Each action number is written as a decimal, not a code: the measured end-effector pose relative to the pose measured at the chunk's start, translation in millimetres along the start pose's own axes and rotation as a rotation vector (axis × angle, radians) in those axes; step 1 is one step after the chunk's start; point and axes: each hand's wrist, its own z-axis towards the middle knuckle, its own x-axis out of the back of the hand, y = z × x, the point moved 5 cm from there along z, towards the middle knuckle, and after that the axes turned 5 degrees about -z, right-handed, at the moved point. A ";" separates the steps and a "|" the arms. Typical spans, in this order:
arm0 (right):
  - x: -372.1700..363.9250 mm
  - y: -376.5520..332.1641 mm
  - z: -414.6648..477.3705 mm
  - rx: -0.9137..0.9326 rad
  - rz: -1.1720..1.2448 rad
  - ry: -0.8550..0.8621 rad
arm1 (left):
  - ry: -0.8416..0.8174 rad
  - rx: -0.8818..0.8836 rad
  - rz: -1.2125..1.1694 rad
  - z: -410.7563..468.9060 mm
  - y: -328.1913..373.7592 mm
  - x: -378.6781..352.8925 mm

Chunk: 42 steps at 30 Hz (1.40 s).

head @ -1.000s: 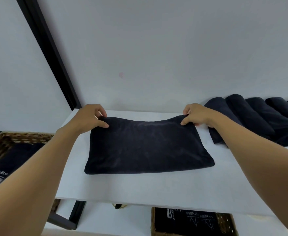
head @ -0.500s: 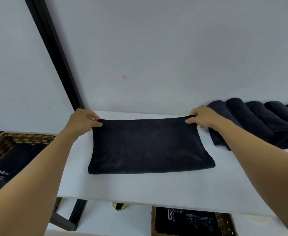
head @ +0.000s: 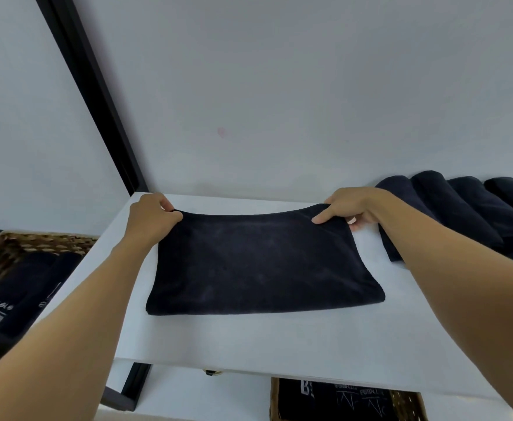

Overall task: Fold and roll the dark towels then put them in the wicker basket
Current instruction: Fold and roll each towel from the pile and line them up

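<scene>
The folded dark towel (head: 261, 262) lies flat on the white surface (head: 279, 344), and a bare strip stays between its near edge and the front edge of the surface. The left grip (head: 152, 217) pinches the far left corner, the right grip (head: 349, 208) pinches the far right corner. Rolled towels (head: 461, 208) lie in a row near the towel's right edge. The wicker basket (head: 36, 240) stands lower, beyond the left edge of the surface.
</scene>
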 end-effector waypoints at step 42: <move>165.8 -99.3 -271.3 0.763 0.616 0.659 | 0.314 -0.500 -0.784 -36.5 233.5 216.6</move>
